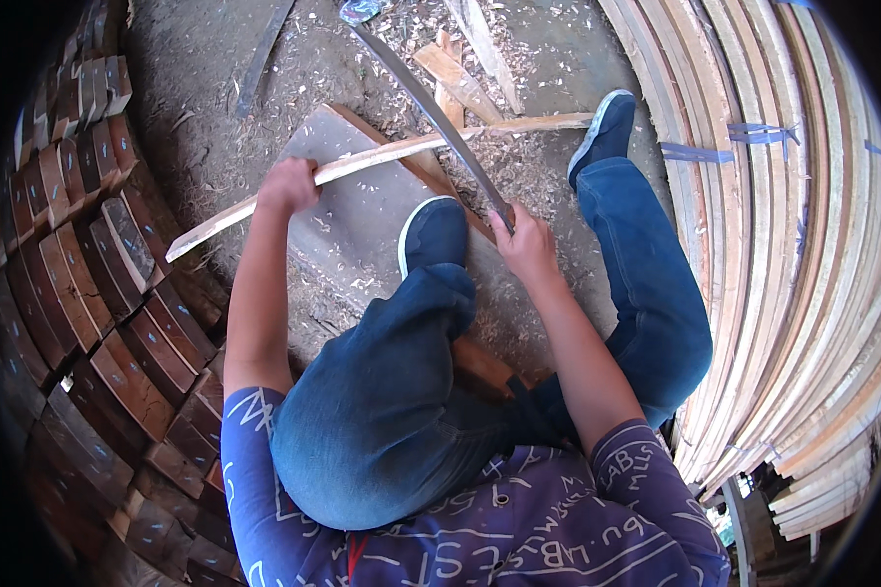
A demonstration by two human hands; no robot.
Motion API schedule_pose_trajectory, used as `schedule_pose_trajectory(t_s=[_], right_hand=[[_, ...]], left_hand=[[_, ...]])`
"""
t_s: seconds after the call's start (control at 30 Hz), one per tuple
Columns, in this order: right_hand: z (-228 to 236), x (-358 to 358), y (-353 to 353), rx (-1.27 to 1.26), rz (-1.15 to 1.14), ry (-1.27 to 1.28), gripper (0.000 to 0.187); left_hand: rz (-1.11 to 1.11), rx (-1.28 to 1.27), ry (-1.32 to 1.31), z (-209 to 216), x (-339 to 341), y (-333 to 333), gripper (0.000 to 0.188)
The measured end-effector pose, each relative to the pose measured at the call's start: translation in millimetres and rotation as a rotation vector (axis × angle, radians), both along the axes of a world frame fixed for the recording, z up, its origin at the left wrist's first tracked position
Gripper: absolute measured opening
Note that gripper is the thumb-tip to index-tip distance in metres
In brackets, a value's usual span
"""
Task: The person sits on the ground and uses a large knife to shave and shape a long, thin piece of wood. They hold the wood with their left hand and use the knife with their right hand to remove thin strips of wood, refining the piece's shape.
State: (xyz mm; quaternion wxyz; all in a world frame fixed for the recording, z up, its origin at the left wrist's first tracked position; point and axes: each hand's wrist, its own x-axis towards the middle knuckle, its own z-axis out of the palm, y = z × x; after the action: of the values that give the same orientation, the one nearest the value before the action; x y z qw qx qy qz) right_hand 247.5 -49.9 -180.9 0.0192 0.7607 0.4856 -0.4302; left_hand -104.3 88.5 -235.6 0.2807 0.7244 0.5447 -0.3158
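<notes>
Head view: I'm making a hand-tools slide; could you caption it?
Left hand holds a wooden strip over a grey board; right hand grips a long blade.

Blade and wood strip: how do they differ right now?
Look: the strip is pale wood; the blade is dark grey and metallic-looking. Pose: the strip rises toward the picture's right; the blade slants from upper left down to the right hand. Hold: the left hand grips the strip partway along; the right hand holds the blade's near end. Both are long and narrow.
</notes>
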Motion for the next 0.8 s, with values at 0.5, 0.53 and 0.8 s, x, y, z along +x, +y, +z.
schedule_pose_trajectory(t_s=[0.5,0.53,0.8], right_hand=[[-18.7,14.2,-18.5,-0.007,0.036,-0.095,0.051],[-29.5,30.5,-29.9,-0.034,0.003,-0.148,0.051],[33.6,-16.0,17.8,0.041,0.048,0.043,0.047]], left_hand=[[0.017,-0.035,0.004,3.3,5.4,2.5,0.026],[0.013,-0.016,-0.001,2.6,11.9,4.0,0.027],[0.017,-0.033,0.031,5.4,0.5,4.4,0.025]])
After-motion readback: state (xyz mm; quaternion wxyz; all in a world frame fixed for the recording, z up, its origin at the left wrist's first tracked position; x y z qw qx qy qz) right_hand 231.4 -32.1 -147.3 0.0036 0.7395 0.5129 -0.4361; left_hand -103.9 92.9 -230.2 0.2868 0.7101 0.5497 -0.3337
